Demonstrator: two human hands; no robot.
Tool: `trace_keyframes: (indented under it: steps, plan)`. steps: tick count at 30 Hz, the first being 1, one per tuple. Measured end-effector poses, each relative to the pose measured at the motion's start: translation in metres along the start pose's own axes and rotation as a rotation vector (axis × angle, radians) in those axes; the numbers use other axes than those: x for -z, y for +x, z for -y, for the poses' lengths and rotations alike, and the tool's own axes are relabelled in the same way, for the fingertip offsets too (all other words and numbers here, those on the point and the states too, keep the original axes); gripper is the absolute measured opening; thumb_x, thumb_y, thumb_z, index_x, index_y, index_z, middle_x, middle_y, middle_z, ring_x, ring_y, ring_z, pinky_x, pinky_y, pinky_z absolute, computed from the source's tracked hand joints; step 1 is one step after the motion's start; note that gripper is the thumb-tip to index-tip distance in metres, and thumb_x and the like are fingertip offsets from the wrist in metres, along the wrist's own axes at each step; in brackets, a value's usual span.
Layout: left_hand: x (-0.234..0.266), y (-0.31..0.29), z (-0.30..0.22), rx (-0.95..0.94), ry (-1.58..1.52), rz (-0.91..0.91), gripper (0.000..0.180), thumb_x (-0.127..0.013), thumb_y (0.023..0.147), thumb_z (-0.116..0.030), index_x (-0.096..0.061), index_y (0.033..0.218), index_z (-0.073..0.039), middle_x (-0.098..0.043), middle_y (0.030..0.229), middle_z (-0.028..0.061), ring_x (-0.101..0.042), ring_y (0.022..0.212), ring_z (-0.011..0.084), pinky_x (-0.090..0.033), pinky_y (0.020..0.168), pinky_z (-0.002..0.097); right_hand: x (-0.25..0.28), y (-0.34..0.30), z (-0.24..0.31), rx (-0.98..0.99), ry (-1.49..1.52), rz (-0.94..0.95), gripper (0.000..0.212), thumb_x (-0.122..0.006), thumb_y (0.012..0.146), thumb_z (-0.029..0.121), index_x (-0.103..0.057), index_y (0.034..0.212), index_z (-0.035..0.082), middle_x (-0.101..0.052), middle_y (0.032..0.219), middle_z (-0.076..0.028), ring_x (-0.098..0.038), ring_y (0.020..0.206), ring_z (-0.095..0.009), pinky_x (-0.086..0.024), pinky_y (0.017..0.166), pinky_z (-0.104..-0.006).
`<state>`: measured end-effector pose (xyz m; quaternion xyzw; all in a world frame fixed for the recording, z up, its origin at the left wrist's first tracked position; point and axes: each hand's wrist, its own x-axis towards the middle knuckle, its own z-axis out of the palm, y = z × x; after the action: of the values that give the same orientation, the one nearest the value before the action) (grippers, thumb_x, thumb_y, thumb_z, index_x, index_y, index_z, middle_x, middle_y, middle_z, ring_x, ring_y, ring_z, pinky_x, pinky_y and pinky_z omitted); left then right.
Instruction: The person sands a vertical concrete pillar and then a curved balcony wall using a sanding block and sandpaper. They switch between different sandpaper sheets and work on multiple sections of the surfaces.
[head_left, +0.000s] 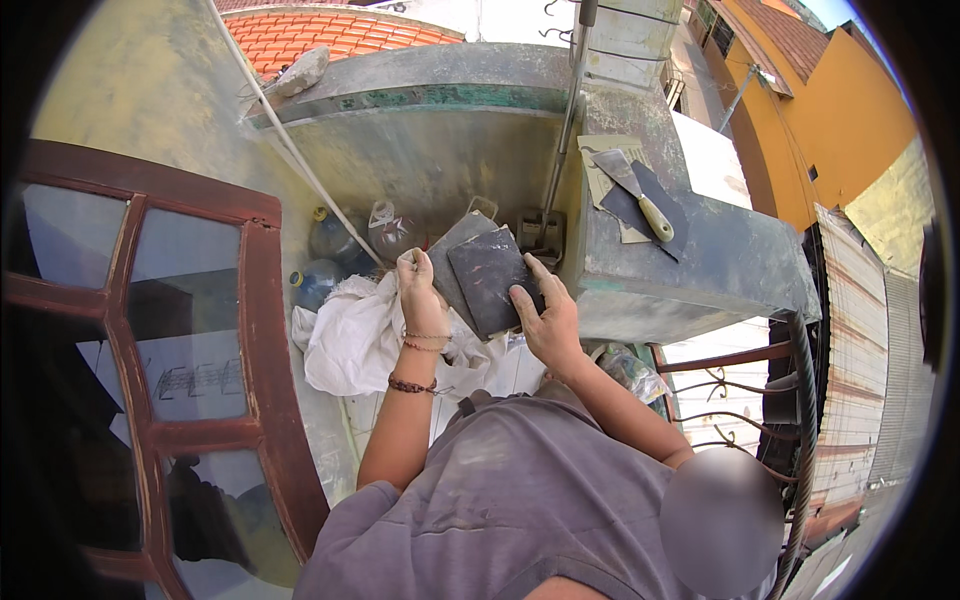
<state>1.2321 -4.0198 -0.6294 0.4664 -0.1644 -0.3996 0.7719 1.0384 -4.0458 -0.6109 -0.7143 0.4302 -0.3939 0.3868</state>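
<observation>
I hold two stiff, square-cut sheets that look like sandpaper in front of my body, one overlapping the other. The grey sheet [447,268] lies behind and to the left, and my left hand [422,295] is closed at its left edge, the fingers curled and dusty. The black sheet [492,275], marked with pale smudges, is gripped at its right edge by my right hand [552,325], thumb on its face. On the ledge to the right lies a putty knife [640,195] with a pale handle, across another dark sheet [660,212] and a beige paper [597,185].
A white cloth or sack [345,335] lies below my left hand. Plastic bottles [320,280] stand by the wall. A pole [290,140] leans there, and a long-handled tool [568,130] stands upright. A brown-framed window [255,330] is at left, a metal railing [800,400] at right.
</observation>
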Motion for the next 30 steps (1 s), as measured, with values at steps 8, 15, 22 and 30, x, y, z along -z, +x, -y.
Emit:
trace_keyframes:
  steps: [8, 15, 22, 30]
  plan:
    - [-0.009, 0.008, -0.015, 0.105, -0.327, -0.114, 0.030, -0.056, 0.096, -0.031, -0.062, 0.109, -0.005, -0.065, 0.106, 0.0085, -0.064, 0.093, 0.0237, -0.049, 0.088, 0.0354, 0.017, -0.005, -0.014, -0.199, 0.144, 0.129, 0.058, -0.073, 0.090, 0.007, -0.049, 0.142, -0.003, -0.063, 0.129, -0.015, -0.060, 0.116, -0.018, -0.048, 0.100, -0.0317]
    - [0.039, 0.032, 0.005, 0.078, -0.442, -0.095, 0.023, -0.046, 0.083, -0.024, -0.062, 0.084, -0.007, -0.066, 0.095, 0.0113, -0.064, 0.088, 0.0259, -0.051, 0.084, 0.0383, 0.080, 0.002, 0.005, -0.230, 0.597, -0.159, 0.051, -0.071, 0.094, 0.012, -0.052, 0.137, -0.006, -0.066, 0.119, -0.013, -0.063, 0.105, -0.015, -0.052, 0.090, -0.0284]
    - [0.039, 0.036, 0.020, -0.002, -0.551, 0.251, 0.031, -0.058, 0.085, -0.033, -0.052, 0.073, -0.005, -0.061, 0.081, 0.0088, -0.063, 0.075, 0.0202, -0.054, 0.072, 0.0323, 0.073, 0.023, 0.021, -0.080, 0.486, -0.216, 0.046, -0.074, 0.092, 0.012, -0.056, 0.131, -0.005, -0.064, 0.116, -0.012, -0.061, 0.105, -0.015, -0.050, 0.088, -0.0268]
    - [0.020, 0.013, 0.003, -0.653, 0.947, 0.422, 0.019, -0.066, 0.087, -0.019, -0.061, 0.100, -0.006, -0.068, 0.098, 0.0055, -0.063, 0.076, 0.0189, -0.053, 0.076, 0.0329, 0.036, 0.016, 0.036, -0.029, 0.231, -0.070, 0.045, -0.074, 0.087, 0.009, -0.060, 0.130, 0.005, -0.071, 0.108, -0.013, -0.066, 0.092, -0.018, -0.052, 0.084, -0.0316]
